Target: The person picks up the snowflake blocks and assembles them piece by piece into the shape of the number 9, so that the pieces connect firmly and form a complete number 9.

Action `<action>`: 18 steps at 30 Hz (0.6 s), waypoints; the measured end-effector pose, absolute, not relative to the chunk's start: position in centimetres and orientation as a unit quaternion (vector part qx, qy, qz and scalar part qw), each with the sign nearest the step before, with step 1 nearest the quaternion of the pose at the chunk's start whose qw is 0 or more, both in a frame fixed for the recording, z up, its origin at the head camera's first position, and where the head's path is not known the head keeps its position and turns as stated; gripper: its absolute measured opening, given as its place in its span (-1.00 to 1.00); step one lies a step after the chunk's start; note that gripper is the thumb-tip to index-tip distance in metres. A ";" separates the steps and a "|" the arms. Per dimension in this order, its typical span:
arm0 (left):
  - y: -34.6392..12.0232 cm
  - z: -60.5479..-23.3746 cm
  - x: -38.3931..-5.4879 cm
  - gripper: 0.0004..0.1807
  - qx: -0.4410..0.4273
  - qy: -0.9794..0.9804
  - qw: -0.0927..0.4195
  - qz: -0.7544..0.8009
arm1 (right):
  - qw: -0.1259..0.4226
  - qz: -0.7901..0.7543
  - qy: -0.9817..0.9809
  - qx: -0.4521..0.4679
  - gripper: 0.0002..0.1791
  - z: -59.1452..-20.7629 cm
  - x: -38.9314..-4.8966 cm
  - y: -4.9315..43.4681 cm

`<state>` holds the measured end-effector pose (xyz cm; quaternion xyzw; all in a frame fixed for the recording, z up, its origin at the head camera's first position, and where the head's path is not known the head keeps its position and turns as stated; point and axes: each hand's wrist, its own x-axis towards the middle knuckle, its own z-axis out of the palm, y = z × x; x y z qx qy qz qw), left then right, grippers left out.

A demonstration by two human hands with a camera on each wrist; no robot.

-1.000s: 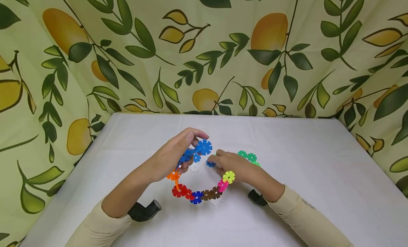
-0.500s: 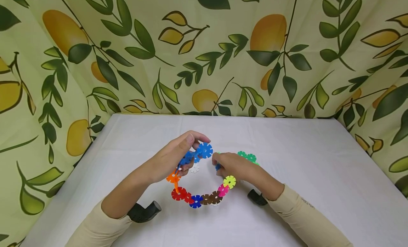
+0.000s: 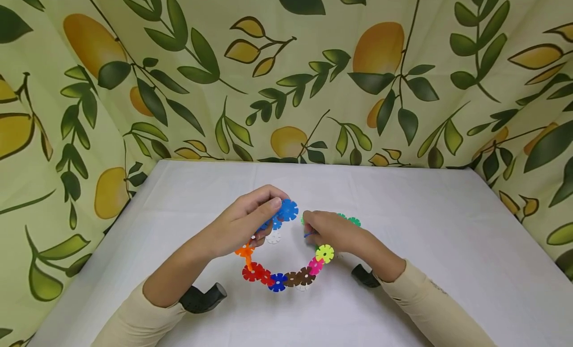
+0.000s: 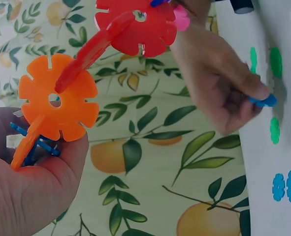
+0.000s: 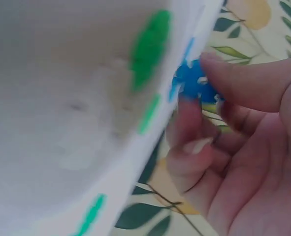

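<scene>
My left hand [image 3: 241, 220] grips the blue end of a chain of notched plastic snowflake discs, thumb near the last blue disc [image 3: 288, 210]. From there the chain curves down through orange [image 3: 244, 251], red [image 3: 252, 272], dark blue [image 3: 278, 282], brown [image 3: 306, 276] and pink [image 3: 316, 266] to a yellow disc [image 3: 325, 253]. In the left wrist view an orange disc [image 4: 76, 98] hangs beside the palm. My right hand [image 3: 333, 230] pinches a loose blue disc [image 5: 192, 81] between thumb and fingers, to the right of the chain's blue end.
Green discs [image 3: 354, 221] lie on the white table [image 3: 425, 213] behind the right hand. White discs, one [image 3: 273, 236] inside the chain's curve, blend with the cloth. Two blue discs [image 4: 278, 187] show on the table in the left wrist view. Black wrist mounts [image 3: 203, 298] stick out at both sleeves.
My right hand has picked up the blue disc and moved slightly right with it. The left thumb has come down onto the chain's blue end.
</scene>
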<state>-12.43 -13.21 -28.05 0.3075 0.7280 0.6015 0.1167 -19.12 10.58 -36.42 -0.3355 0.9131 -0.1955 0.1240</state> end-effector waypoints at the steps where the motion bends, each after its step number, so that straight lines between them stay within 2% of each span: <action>1: -13.2 -28.1 -12.4 -0.77 0.304 0.728 0.109 0.604 | 0.111 -0.213 0.906 -0.349 -0.77 -36.0 -19.0 10.7; 5: -13.1 -28.1 -12.4 -0.84 0.287 0.732 0.074 0.614 | 0.027 -0.309 0.865 -0.394 -0.82 -33.6 -17.9 11.3; 12: -12.8 -28.3 -12.2 -0.90 0.281 0.740 0.005 0.611 | -0.197 -0.414 0.763 -0.456 -0.73 -30.3 -15.5 11.8; 16: -12.4 -28.6 -11.8 -0.93 0.292 0.741 0.002 0.605 | -0.264 -0.373 0.744 -0.487 -0.90 -29.9 -14.6 11.5; 18: -12.2 -28.8 -11.6 -0.93 0.300 0.739 0.007 0.603 | -0.292 -0.343 0.738 -0.502 -0.84 -29.9 -14.3 11.3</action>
